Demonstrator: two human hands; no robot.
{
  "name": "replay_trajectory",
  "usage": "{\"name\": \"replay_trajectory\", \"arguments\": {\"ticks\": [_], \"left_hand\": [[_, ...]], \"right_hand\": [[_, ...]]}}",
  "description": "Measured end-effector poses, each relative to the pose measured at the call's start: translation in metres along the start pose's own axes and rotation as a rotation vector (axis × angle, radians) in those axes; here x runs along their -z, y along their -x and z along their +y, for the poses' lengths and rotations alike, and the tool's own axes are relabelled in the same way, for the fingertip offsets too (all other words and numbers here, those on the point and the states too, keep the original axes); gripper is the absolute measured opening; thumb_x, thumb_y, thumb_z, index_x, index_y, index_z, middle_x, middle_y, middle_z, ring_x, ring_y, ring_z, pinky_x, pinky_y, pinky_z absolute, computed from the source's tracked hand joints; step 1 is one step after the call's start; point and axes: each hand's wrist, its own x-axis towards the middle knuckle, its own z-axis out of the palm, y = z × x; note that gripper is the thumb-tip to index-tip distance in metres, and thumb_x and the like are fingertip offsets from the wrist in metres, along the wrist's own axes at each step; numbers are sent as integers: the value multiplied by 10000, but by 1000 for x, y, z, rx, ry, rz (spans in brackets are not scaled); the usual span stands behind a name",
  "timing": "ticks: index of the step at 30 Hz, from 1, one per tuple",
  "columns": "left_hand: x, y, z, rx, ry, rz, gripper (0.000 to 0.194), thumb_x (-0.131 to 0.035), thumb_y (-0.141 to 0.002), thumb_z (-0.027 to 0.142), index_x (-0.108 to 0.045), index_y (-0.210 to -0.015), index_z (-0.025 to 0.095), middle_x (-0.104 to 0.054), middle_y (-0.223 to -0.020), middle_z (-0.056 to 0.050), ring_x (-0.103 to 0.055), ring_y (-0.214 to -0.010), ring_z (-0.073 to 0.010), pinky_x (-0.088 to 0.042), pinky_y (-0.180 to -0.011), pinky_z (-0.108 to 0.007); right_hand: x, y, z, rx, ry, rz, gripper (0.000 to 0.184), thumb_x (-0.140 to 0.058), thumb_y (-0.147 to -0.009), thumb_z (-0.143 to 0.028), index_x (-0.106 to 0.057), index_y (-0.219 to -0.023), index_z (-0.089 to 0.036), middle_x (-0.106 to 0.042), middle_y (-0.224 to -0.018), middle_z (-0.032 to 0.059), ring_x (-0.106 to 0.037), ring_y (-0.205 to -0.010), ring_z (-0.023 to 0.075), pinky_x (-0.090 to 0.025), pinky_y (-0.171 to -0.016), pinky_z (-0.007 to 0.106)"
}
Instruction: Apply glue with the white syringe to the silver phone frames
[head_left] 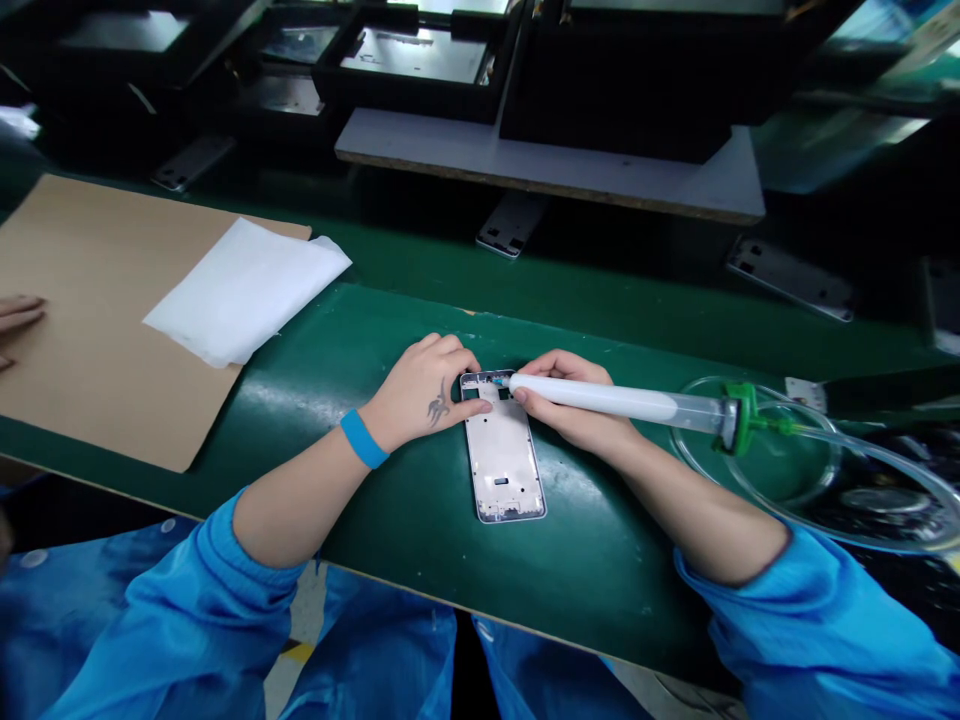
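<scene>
On the green bench (405,520): the phone frame (501,450) lies flat between my hands.
Left hand (431,390): gripping the frame, thumb on its face, fingers curled at the upper left corner — probably to stop it sliding.
Right hand (589,425): thumb and fingers closed around the front end of the syringe (637,402), likely for fine aim.
Syringe tip (499,381): at the frame's upper end — contact I can't tell.
Hose (832,436): runs off rightward, presumably leaving the frame unobstructed.
</scene>
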Motion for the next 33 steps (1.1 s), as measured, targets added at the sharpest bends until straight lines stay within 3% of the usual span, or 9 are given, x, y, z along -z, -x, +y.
{"name": "replay_trajectory", "arguments": {"ticks": [22, 33], "left_hand": [[1, 0, 1, 1, 12, -8, 573, -605, -921, 727, -705, -1040, 175, -671, -1009, -80, -574, -921, -254, -473, -842, -404], [1, 0, 0, -6, 9, -7, 589, -600, -912, 748, -706, -1039, 182, -668, -999, -81, -577, -905, -253, -479, -833, -404]], "right_hand": [[-5, -2, 1, 15, -59, -23, 253, -843, -770, -419, -718, -919, -257, -774, -860, 54, -708, -723, 221, -540, -609, 340], [-2, -2, -1, -12, -13, 37, 226, -843, -748, -402, -699, -845, -257, -758, -815, 48, -678, -681, 212, -516, -580, 335]]}}
